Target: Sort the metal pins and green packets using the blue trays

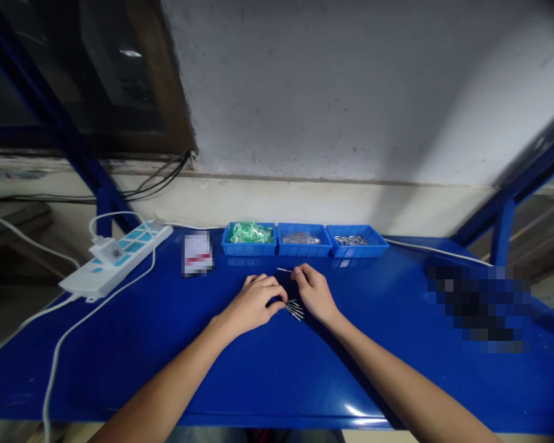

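Near the middle of the blue table, my left hand (257, 303) has its fingers curled, with thumb and forefinger closed at the ends of several thin metal pins (295, 311) that fan out to the right. Just right of it, my right hand (314, 294) pinches one thin metal pin (284, 270), which points left. Behind the hands stand three blue bins side by side: the left bin (249, 250) holds green and clear plastic pieces, the middle bin (305, 250) holds small parts in clear plastic, and the right bin (360, 250) holds metal pins.
A white power strip (115, 261) with a plugged-in adapter and loose cables lies on the left of the blue table (258, 381). A blurred white packet (197, 253) is left of the bins. A blurred dark object (482, 307) lies at the right. The wall rises behind.
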Tool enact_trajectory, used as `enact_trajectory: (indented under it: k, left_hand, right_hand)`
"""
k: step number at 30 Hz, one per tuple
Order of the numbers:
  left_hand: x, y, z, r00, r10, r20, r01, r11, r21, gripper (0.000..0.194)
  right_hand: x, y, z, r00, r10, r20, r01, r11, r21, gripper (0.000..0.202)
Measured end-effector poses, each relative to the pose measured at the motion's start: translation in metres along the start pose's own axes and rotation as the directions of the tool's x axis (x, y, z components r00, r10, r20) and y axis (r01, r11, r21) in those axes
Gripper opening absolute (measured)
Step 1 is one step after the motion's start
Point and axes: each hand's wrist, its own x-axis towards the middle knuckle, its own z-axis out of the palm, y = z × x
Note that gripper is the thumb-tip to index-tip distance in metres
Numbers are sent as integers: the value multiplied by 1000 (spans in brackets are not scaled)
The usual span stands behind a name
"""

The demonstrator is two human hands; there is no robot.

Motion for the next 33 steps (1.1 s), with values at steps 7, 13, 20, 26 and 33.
enact_trajectory:
  k: [7, 13, 20, 26, 33]
  left_hand:
    - [0, 0, 4, 1000, -8, -22, 8, 1000, -20, 23]
    - [2, 5, 6, 997, -50, -53, 50, 999, -11, 5]
    - [3, 11, 14, 983, -131, -129, 136, 990, 27, 4]
    - [4, 11, 16, 955, -211, -210, 230, 970, 72, 4]
    - [6, 10, 17, 962, -202, -183, 210, 977, 27, 3]
  right_hand:
    - [1, 0, 0, 1000, -1, 8, 1, 1000, 16, 31]
    - [1, 1, 0, 1000, -6, 4, 6, 1000, 19, 30]
    - [2, 1, -1, 1000, 9, 7, -9, 999, 42, 31]
    - [5, 3, 2, 991, 129, -44, -116, 969, 216, 31]
    - [15, 6, 18, 960, 272, -63, -191, 804, 563, 29]
